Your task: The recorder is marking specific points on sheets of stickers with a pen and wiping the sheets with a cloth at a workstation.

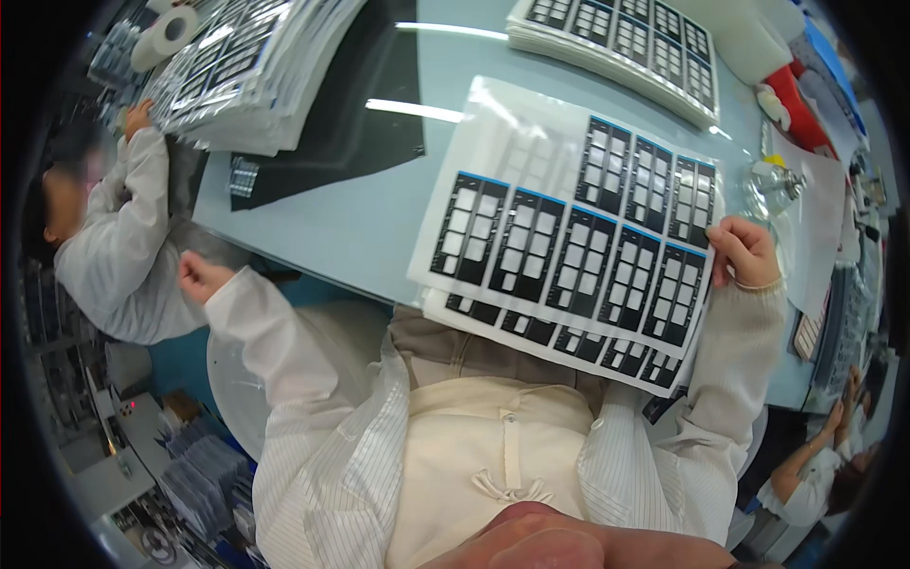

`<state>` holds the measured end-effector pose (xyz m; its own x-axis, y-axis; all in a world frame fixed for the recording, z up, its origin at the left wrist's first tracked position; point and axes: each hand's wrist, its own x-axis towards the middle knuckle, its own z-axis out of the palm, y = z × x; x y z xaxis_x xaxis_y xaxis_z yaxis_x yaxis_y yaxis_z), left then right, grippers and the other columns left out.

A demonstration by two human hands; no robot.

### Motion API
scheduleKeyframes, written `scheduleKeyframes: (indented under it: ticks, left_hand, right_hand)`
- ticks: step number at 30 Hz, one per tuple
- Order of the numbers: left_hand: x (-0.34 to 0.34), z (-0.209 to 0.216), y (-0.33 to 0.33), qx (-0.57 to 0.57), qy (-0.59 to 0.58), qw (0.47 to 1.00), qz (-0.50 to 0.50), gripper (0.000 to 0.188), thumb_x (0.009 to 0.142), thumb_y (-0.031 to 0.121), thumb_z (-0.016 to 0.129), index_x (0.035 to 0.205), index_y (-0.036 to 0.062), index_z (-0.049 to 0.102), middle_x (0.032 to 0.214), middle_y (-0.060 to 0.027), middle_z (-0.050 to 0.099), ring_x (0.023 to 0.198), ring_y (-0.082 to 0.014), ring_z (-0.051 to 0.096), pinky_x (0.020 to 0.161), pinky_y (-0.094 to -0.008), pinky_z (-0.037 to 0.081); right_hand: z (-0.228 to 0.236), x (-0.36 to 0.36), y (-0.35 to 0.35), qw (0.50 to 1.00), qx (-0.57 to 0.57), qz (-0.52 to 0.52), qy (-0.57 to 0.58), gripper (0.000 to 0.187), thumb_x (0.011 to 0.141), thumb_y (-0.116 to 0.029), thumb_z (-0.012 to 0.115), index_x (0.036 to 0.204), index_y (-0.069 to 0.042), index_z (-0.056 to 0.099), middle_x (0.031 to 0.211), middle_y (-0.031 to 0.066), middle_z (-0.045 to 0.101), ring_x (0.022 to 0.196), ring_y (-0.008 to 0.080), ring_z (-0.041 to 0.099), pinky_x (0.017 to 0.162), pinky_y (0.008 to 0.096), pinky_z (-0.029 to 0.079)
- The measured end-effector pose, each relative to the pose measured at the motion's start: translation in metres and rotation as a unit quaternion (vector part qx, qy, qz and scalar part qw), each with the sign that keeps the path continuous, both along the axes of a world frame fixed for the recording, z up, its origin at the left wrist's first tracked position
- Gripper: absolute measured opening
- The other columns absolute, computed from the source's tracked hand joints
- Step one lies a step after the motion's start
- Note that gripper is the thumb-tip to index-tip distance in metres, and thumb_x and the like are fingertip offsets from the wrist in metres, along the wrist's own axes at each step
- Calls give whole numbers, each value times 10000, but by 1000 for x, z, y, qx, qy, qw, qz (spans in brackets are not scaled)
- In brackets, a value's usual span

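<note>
Translucent white plastic, glossy under the lamps, makes up the top sheet (559, 213), which the right hand (744, 253) pinches by its right edge, over the near edge of the pale table (313, 232) and the person's lap. Most of the lower sheet (578, 344) is hidden beneath it; whether the fingers grip that one too, I cannot tell. The left hand (202, 277) is curled closed, well apart from the sheets; its palm is out of sight, and nothing shows in it. Both the left stack (246, 81) and the right stack (616, 43) are cut off above, and a co-worker (128, 247) at the left is blurred.

The top sheet carries black panels (571, 256) with blue upper edges, each filled with small white rectangles in two columns; its upper left area is whitish and cloudy.

Counted: eight panels on the top sheet, three above and five below; five partly covered ones along the lower sheet; two stacks of printed sheets; one large black sheet (370, 104) on the table; one glass bottle (766, 190) with a metallic top, beyond the right hand.
</note>
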<state>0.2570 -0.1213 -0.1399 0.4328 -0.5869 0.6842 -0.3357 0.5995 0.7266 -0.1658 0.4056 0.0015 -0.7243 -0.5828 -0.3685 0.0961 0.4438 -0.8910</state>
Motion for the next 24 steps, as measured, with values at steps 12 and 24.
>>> scheduleKeyframes:
  ticks: [12, 24]
  left_hand:
    - [-226, 127, 121, 234, -437, 569, -656, 248, 816, 177, 560, 645, 3, 610, 636, -71, 547, 655, -170, 495, 623, -305, 385]
    - [-241, 143, 147, 183, -393, 424, -796, 287, 833, 207, 590, 654, -14, 553, 638, -82, 523, 600, -163, 478, 574, -297, 381]
  right_hand:
    - [9, -4, -6, 998, -7, 36, -54, 214, 874, -215, 611, 832, -6, 635, 651, 39, 623, 442, 82, 563, 414, 159, 387]
    - [21, 1, -5, 985, 20, 97, -138, 281, 862, -234, 637, 695, -9, 609, 567, 42, 595, 418, 83, 533, 396, 189, 405]
